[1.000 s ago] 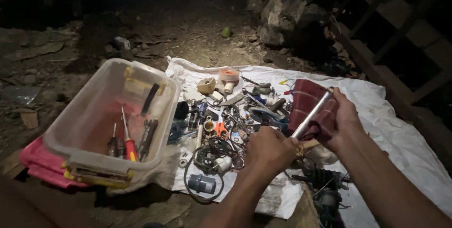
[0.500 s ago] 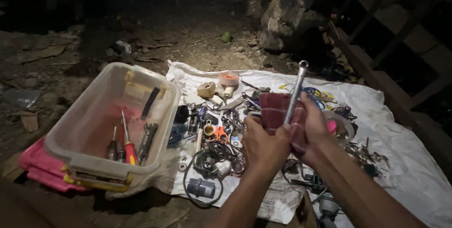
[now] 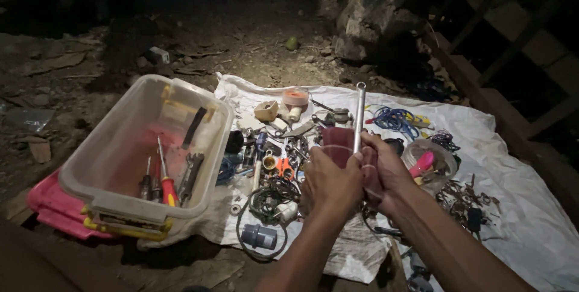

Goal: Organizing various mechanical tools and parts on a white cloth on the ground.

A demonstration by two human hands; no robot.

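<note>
a clear plastic bin [image 3: 114, 165] holding a red-handled screwdriver [image 3: 167, 183] stands tilted on a pink lid [image 3: 51, 207]. beside it, a white sheet [image 3: 518, 219] on the dirt carries orange-handled pliers [image 3: 283, 166], blue wire [image 3: 395, 118] and a grey pipe fitting [image 3: 260, 236].

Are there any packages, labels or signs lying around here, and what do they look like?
No signs or screens show.
Label: a pale strip on the front of the clear plastic bin, left of the white sheet, between yellow latches.
Nothing printed shows on the metal rod or dark red cloth in the hands.
</note>
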